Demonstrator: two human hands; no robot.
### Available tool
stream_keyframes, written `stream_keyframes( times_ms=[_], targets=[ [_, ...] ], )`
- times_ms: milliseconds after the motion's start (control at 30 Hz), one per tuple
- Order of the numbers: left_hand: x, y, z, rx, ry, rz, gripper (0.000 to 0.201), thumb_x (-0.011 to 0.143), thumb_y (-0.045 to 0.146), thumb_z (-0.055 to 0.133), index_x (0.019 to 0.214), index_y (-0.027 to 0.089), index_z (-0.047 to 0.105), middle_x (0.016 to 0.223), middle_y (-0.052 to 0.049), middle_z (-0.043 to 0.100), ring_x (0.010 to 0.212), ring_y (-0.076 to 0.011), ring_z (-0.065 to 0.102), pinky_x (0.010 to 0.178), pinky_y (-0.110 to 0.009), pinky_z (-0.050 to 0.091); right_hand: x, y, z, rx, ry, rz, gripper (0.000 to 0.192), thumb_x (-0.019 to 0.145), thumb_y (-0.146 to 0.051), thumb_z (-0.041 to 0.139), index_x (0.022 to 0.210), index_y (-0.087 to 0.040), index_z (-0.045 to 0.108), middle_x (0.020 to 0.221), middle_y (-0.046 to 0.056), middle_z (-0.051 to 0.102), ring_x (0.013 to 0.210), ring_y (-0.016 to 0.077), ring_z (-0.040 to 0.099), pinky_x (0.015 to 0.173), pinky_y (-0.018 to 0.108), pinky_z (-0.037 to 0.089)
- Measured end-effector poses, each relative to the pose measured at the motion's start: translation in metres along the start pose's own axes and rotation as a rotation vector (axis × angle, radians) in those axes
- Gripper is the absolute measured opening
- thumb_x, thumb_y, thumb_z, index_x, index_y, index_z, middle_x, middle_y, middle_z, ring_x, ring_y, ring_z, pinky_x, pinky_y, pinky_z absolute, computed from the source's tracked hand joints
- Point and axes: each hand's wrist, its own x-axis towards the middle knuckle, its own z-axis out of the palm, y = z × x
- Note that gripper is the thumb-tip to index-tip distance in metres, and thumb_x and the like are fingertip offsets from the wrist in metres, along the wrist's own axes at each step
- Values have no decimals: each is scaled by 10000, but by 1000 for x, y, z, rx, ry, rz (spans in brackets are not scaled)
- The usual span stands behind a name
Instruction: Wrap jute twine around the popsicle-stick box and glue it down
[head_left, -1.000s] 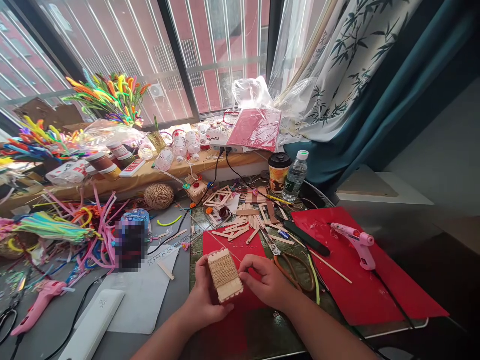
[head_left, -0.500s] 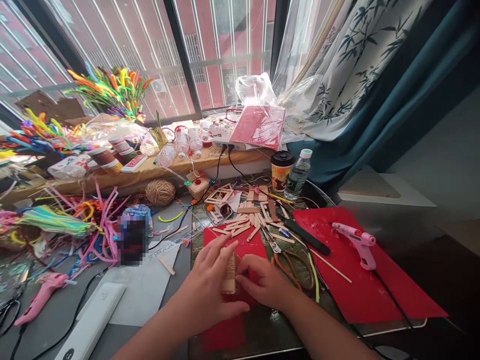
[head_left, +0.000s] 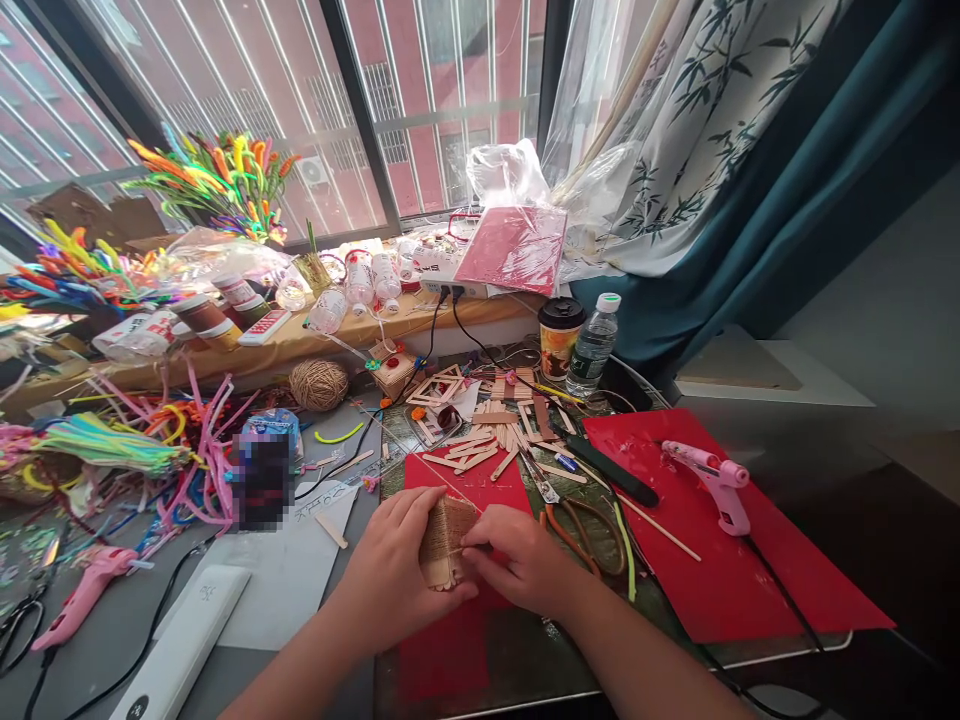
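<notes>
A small craft-stick box wrapped in twine is tilted above a red sheet, its bare wooden end toward me. My left hand grips it from the left, fingers over the far side and thumb along the near end. At the box's right edge, the fingertips of my right hand are pinched together against the wrapping. A thin strand of twine runs to the box from the upper left, where a twine ball lies. What sits between my right fingertips is too small to make out.
Loose craft sticks lie beyond my hands. Scissors are right of my right hand. A pink glue gun rests on another red sheet. A water bottle and paper cup stand behind. A second glue gun lies left.
My left hand has closed from a spread pose onto the box. The box has turned, so a corner and its stick end now show. My right hand has stayed at its right edge.
</notes>
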Motion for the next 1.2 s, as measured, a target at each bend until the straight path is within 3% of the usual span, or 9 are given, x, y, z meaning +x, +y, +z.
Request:
stream_keyframes(
  times_ms=[133,333,633,767,867,933,1067,1200],
  targets=[
    [-8,-6,8,-31,76,-39,942,732,636,851,1484,243,443,1421,-174,608,1316,-410,584,1117,-578,481,0,3,-1,-52,23,-25,133,1051,-281,550,1021,-250,676,900,60,728,839,228,636,778,351,485],
    [-18,-18,14,-161,65,-78,925,766,605,840,1501,243,410,1438,-174,579,1322,-383,589,1082,-524,528,0,8,-7,-190,3,-47,162,1058,-269,534,976,-238,670,839,54,701,793,222,615,760,354,465],
    [-16,-20,31,-256,138,-94,924,763,562,859,1501,239,405,1453,-185,540,1336,-392,565,1104,-559,496,0,13,-7,-380,50,-165,164,1048,-224,538,925,-203,645,773,39,655,720,197,561,704,330,411],
    [-19,-28,29,-396,129,-167,918,762,570,854,1505,235,430,1469,-187,538,1339,-404,563,1118,-557,474,-7,12,-19,-474,128,-228,176,1020,-196,583,850,-212,626,693,10,604,645,178,514,645,321,357],
    [-24,-44,24,-632,203,-311,876,826,612,780,1517,212,421,1456,-196,554,1321,-405,588,1087,-534,493,-12,12,-34,-487,309,-192,192,1003,-192,631,814,-217,614,632,-18,549,594,162,471,619,318,326],
    [-28,-53,21,-745,264,-363,888,827,624,781,1523,210,417,1485,-195,537,1363,-409,560,1108,-521,480,-12,14,-40,-483,358,-156,222,1009,-223,645,790,-217,610,614,-25,529,583,157,461,611,315,319],
    [-34,-58,24,-922,277,-340,942,789,668,804,1532,238,414,1555,-183,482,1427,-408,508,1147,-500,465,-7,20,-36,-494,246,-100,345,1037,-310,628,710,-217,577,602,-18,544,576,151,480,612,314,313],
    [-35,-60,37,-994,266,-332,980,745,584,881,1530,251,398,1540,-181,500,1441,-401,505,1160,-497,468,-5,32,-29,-477,206,54,448,1065,-429,588,673,-216,544,613,-13,554,585,149,492,618,306,309]
  ],
)
